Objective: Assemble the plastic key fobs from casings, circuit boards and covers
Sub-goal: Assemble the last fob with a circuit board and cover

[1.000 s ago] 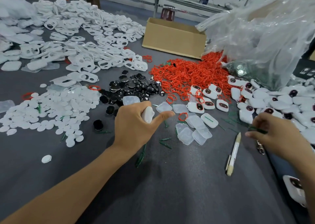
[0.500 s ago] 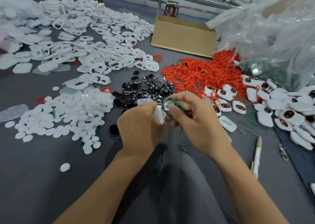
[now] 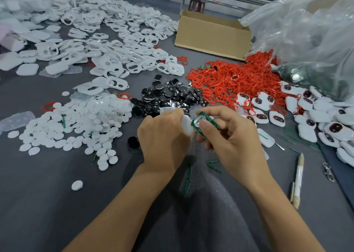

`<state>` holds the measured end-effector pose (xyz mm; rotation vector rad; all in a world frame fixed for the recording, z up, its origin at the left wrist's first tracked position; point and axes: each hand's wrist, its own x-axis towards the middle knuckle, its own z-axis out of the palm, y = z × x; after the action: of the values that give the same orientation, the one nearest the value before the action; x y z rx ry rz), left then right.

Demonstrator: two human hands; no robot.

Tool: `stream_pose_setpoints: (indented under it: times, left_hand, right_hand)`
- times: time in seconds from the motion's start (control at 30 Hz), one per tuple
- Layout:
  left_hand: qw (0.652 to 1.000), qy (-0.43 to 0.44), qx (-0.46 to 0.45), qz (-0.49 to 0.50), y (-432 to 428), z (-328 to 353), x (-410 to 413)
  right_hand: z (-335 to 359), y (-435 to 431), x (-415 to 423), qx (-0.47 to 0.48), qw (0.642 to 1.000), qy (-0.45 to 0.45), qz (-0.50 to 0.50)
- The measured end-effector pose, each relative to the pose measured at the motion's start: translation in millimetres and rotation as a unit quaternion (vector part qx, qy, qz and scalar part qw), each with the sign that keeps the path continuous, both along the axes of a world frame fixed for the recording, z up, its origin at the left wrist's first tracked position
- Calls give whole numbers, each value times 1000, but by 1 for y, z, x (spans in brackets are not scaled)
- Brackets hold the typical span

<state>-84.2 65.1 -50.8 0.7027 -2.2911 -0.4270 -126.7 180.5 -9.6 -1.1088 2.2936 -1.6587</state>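
My left hand (image 3: 162, 138) grips a white plastic casing (image 3: 186, 124) at the centre of the grey table. My right hand (image 3: 231, 136) pinches a small green circuit board (image 3: 203, 122) with a round silver part, held right against the casing. White round covers (image 3: 76, 125) lie in a heap to the left. Black round parts (image 3: 168, 96) are piled just beyond my hands. Red rings (image 3: 233, 79) form a mound to the right of them. Finished white fobs (image 3: 316, 115) with dark windows lie at the right. White casing frames (image 3: 107, 41) cover the far left.
A cardboard box (image 3: 212, 35) stands at the back. A large clear plastic bag (image 3: 310, 33) bulges at the back right. A pen-like tool (image 3: 297, 179) lies at the right, near a metal clip (image 3: 328, 171). Green slivers (image 3: 187, 177) are scattered under my hands.
My right hand came in from the right with a green circuit board and met my left hand, which still holds the casing. The board now sits closer against the casing.
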Motion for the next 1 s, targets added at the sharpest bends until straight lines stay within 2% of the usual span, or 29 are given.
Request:
stream_pose_setpoints:
  times: [0.27, 0.43, 0.67, 0.8, 1.0]
  left_hand:
    - [999, 27, -27, -17, 0, 1, 2]
    - [994, 69, -89, -14, -1, -2, 0]
    - [992, -48, -120, 4, 0, 3, 4]
    - [994, -66, -82, 4, 2, 6, 3]
    - [997, -57, -49, -15, 4, 6, 3]
  right_hand:
    - [-2, -4, 5, 16, 997, 63, -50]
    - [-4, -6, 6, 35, 995, 49, -75]
    - [-11, -6, 4, 25, 994, -62, -87]
    - [-16, -8, 3, -2, 990, -115, -80]
    - [-20, -6, 2, 5, 993, -80, -82]
